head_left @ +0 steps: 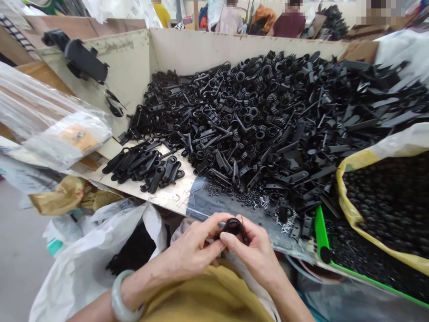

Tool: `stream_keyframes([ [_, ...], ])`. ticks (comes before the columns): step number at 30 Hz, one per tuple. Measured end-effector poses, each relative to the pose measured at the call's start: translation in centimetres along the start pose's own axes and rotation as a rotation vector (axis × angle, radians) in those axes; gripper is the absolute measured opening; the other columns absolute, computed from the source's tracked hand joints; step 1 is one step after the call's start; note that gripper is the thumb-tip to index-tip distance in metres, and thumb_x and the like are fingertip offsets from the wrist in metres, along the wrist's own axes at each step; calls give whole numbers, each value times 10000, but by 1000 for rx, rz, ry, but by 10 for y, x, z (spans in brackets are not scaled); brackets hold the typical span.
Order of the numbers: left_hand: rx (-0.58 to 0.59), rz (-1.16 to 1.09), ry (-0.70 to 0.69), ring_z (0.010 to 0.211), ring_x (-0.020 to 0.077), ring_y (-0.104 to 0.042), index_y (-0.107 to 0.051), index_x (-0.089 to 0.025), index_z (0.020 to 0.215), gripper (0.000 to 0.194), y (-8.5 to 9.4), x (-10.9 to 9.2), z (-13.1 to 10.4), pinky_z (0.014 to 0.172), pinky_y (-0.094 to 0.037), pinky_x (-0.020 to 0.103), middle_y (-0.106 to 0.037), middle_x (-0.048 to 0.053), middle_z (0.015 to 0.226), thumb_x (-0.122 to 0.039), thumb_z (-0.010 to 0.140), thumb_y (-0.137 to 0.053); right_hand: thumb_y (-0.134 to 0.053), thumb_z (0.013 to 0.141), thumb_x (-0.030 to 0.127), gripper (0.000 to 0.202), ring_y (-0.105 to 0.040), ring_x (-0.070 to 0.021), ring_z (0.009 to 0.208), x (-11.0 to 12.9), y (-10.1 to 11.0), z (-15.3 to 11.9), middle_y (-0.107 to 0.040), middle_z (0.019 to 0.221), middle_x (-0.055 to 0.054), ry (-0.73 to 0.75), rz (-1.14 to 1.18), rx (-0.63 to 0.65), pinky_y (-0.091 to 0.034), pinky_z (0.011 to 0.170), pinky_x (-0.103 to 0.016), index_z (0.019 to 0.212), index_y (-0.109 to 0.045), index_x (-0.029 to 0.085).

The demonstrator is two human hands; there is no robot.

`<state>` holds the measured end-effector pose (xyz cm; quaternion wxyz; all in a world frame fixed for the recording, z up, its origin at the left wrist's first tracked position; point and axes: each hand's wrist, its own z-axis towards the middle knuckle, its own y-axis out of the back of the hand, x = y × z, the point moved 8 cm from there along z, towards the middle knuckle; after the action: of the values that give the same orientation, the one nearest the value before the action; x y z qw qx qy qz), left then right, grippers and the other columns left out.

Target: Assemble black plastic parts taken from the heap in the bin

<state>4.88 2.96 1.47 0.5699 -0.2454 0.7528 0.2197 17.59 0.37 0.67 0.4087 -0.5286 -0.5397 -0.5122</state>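
Note:
My left hand (197, 243) and my right hand (253, 248) meet in front of my lap, fingers pinched around one small black ring-shaped plastic part (233, 228). Its round rim shows between the fingertips; the rest is hidden by my fingers. Just beyond the hands, a dark mat (214, 203) carries tiny black bits and a cluster of small silver screws (286, 221). A big heap of black plastic parts (248, 116), with rings and long levers among them, fills the bench behind. To the left lies a group of assembled black lever-like pieces (156, 172).
At the right stands a yellow-edged sack (348, 197) of small round black pieces, beside a green edge strip (321, 232). An open white bag (77, 264) with black parts is at lower left. Low boards (214, 47) wall the bench. Other people (291, 22) sit behind it.

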Motion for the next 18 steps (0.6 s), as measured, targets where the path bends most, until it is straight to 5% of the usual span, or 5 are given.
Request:
stream_keyframes([
  [4, 62, -38, -13, 864, 149, -671, -555, -270, 1391, 484, -10, -9, -15, 696, -551, 215, -712, 46, 1143, -207, 916, -619, -707, 845, 373, 244, -377, -115, 597, 4, -8, -15, -464, 636, 38, 34, -9, 23, -309, 533, -246, 707, -656, 178],
  [9, -72, 86, -1, 620, 92, -537, -650, -242, 1257, 331, -12, -4, -31, 544, -448, 176, -687, -17, 881, -287, 929, -642, -708, 816, 398, 299, -338, -104, 551, -3, -13, -33, -427, 586, 47, -3, 23, -21, -294, 501, -243, 646, -591, 182],
  [18, -140, 295, -95, 575, 82, -446, -701, -220, 1127, 297, -27, -16, -61, 516, -318, 184, -561, -64, 703, -275, 836, -733, -775, 768, 599, 415, -622, -207, 683, -37, -15, -66, -677, 710, -38, -87, 86, -64, -526, 627, -269, 735, -723, 189],
])
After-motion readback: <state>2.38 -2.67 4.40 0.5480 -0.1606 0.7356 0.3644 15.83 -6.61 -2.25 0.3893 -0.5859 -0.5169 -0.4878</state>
